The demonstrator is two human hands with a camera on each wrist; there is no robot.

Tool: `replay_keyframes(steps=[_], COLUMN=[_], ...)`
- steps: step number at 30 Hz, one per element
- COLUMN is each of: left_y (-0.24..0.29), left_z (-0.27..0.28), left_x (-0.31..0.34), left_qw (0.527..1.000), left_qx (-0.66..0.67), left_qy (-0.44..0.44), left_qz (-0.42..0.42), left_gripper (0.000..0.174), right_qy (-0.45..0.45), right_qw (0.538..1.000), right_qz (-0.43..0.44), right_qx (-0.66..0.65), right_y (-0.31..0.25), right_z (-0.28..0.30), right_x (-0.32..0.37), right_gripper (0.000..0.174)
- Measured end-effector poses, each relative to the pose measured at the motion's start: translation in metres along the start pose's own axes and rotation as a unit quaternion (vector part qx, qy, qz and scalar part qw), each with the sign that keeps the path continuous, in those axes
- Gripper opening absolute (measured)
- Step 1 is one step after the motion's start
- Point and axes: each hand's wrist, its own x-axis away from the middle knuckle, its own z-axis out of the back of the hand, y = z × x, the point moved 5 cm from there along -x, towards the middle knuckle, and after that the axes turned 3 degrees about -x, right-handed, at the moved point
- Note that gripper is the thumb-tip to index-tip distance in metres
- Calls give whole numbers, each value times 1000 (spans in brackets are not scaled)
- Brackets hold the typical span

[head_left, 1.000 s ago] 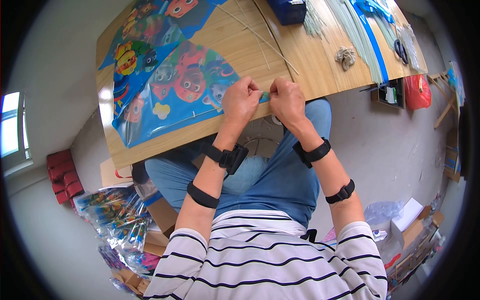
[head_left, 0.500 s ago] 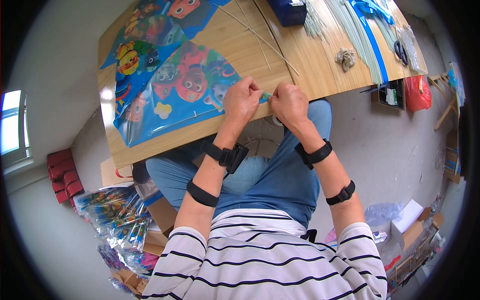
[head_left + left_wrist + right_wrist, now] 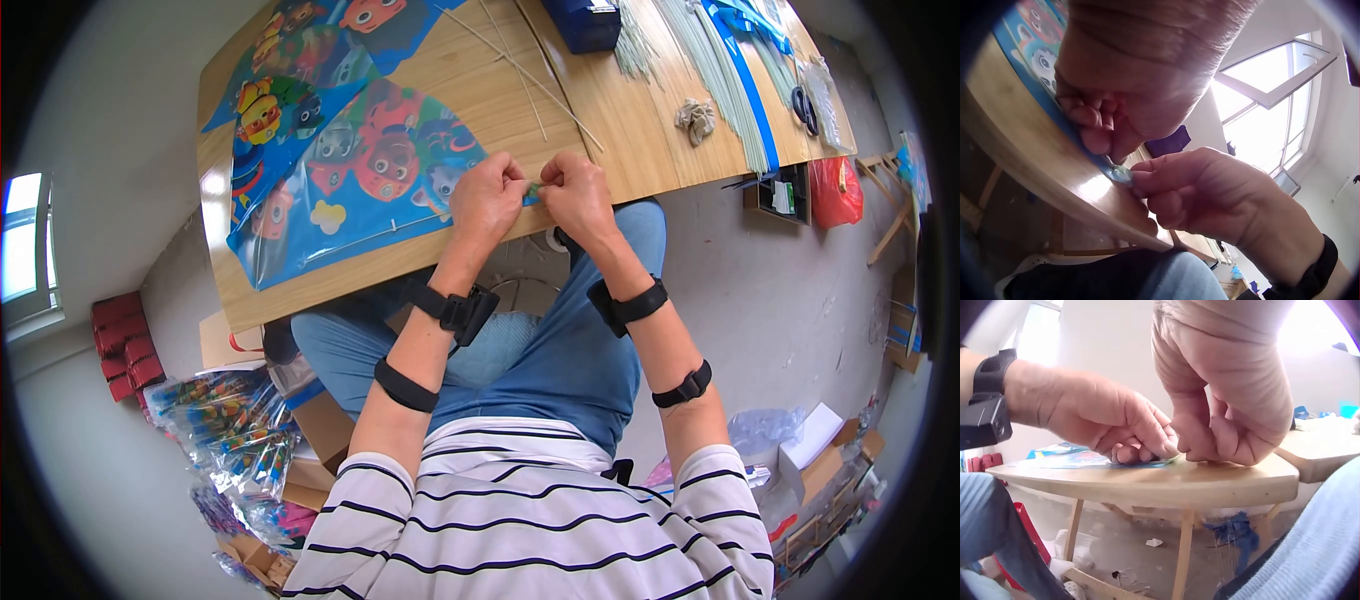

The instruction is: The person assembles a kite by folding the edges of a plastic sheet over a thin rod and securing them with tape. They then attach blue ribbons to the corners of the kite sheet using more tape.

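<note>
A blue plastic kite [image 3: 325, 245] printed with cartoon faces lies on the wooden table, its narrow corner reaching toward the table's front edge. My left hand [image 3: 485, 203] rests at that corner and pinches it between thumb and fingertips. Just to its right, my right hand [image 3: 577, 197] pinches the very end of the corner, fingers curled. Between the two hands a short blue-green tip [image 3: 1120, 174] shows in the left wrist view. A thin white rod [image 3: 395, 229] runs along the kite's near edge. Parts of the corner are hidden under the fingers.
More printed kite sheets [image 3: 262, 115] overlap behind. Thin loose sticks [image 3: 527, 78] cross farther back. To the right are a dark blue box [image 3: 582, 25], a crumpled beige cloth [image 3: 695, 120], bundled pale rods [image 3: 725, 105] with a blue strap, and scissors [image 3: 804, 110].
Both hands stay together at the kite's corner, shifting only slightly. Their fingertips adjust around the blue-green tip, which showed a little more half a second ago.
</note>
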Motion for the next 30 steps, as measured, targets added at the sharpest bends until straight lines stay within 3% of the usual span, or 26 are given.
replay_keyframes(steps=[4, 10, 16, 23, 26, 30], left_y=[0, 9, 14, -1, 9, 16], left_z=[0, 2, -1, -3, 2, 1], left_x=[1, 3, 5, 2, 5, 8], left_qw=[1000, 1000, 995, 998, 999, 993], left_qx=[5, -7, -69, -5, -11, -75], left_qy=[19, 18, 64, 58, 25, 69], left_qz=[-22, -13, -36, -28, -22, -64], left_gripper=[13, 17, 21, 18, 16, 16], right_qy=[14, 20, 32, 51, 59, 61], right_qw=[991, 984, 973, 981, 982, 982], right_qz=[25, 0, 56, 73, 80, 91], right_qx=[130, 177, 219, 174, 158, 153], right_y=[-4, -6, -8, -2, -2, -3], right_z=[-2, -1, -9, -9, -7, -8], right_x=[3, 3, 8, 9, 11, 12], right_gripper=[9, 8, 10, 9, 7, 6])
